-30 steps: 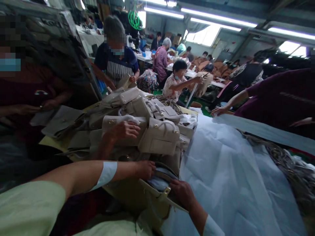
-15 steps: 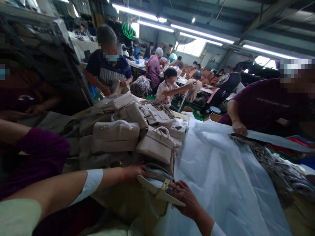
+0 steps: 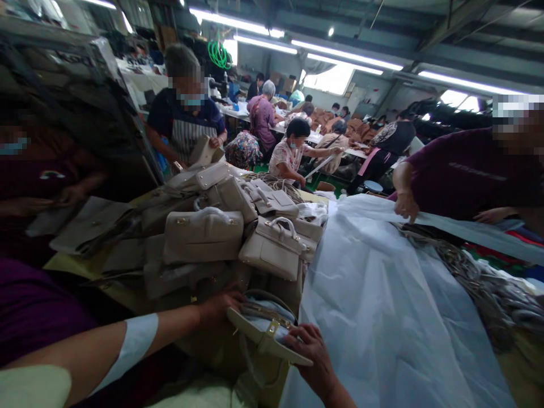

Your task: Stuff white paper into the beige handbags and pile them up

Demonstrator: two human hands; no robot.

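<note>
While your right hand (image 3: 309, 356) has its fingers pinching the flap of an open beige faux-leather handbag (image 3: 263, 331), your left hand (image 3: 221, 307) sits beside it, fingers loosely together.

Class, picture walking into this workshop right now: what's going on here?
A person has an open beige handbag between their hands: the left hand is at its far rim, the right hand at its flap. More beige handbags lie piled beyond it. Across a white sheet, a co-worker's hand grips the sheet's edge.
</note>
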